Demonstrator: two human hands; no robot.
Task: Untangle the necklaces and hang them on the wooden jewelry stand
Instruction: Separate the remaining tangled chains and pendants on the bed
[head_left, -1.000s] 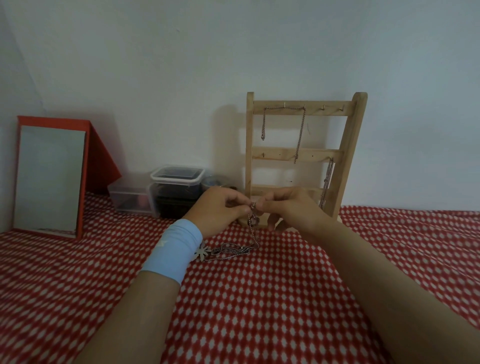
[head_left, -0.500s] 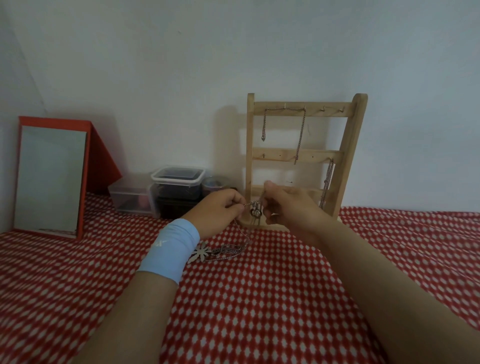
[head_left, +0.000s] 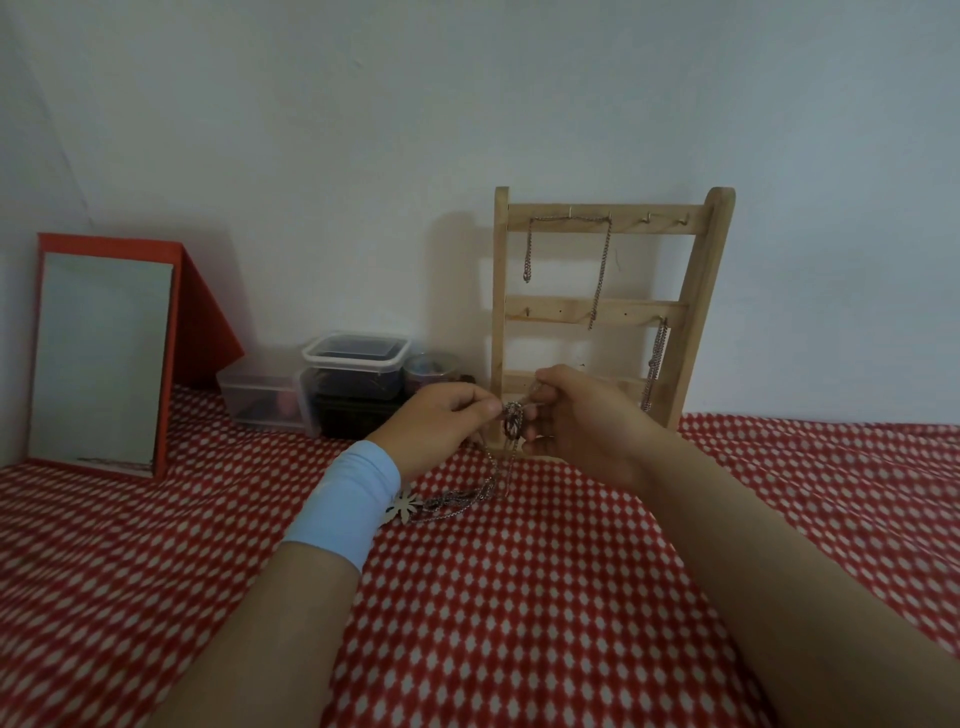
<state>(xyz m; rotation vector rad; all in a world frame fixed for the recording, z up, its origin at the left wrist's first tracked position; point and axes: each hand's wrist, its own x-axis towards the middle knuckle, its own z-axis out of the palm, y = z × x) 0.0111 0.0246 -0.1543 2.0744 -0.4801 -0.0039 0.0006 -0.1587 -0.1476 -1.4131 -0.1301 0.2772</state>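
change: since a second ago the hands have drawn slightly apart, so the knot shows between them; the right thumb sits higher
left hand (head_left: 441, 423): fingers curled, thumb and forefinger pinching the left side of the tangled necklaces (head_left: 513, 418)
right hand (head_left: 582, 426): curled, pinching the knot's right side
tangled necklaces: held up just before the foot of the wooden jewelry stand (head_left: 696, 322); loose chains trail down to the bench (head_left: 519, 597), with the flower pendant (head_left: 405, 506) beside the left wrist

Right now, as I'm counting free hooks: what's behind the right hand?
The wooden jewelry stand: its bottom rail's ends show beside the right hand, which covers the rail's middle and part of the base. Hooks there cannot be seen.
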